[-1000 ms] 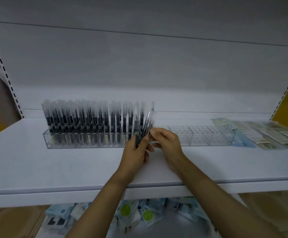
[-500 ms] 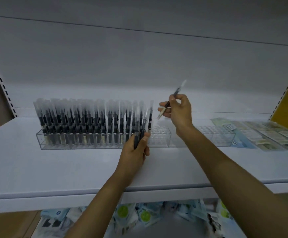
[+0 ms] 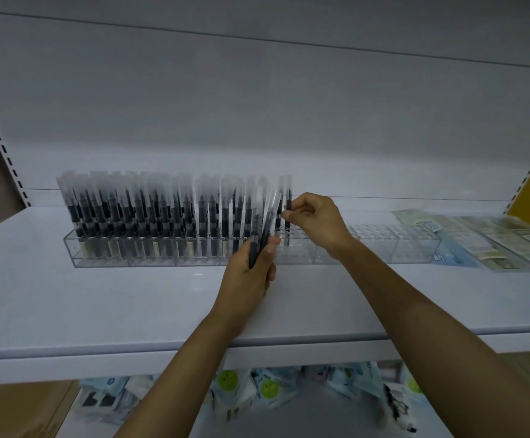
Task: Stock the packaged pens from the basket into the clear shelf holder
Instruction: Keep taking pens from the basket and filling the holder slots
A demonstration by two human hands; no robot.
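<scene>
Head view: at centre frame, the right hand [image 3: 314,222] pinches an upright pen [image 3: 288,200], its lower end in the clear holder [image 3: 368,251] beside the filled rows. Just below, the left hand [image 3: 248,279] grips a bundle of pens [image 3: 265,226].

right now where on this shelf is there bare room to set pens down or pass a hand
Bare white shelf in front of the clear plastic holder, left of the left hand; the holder's empty cells right of the right hand. Crowded: the packed black pens left, flat packets far right.
</scene>
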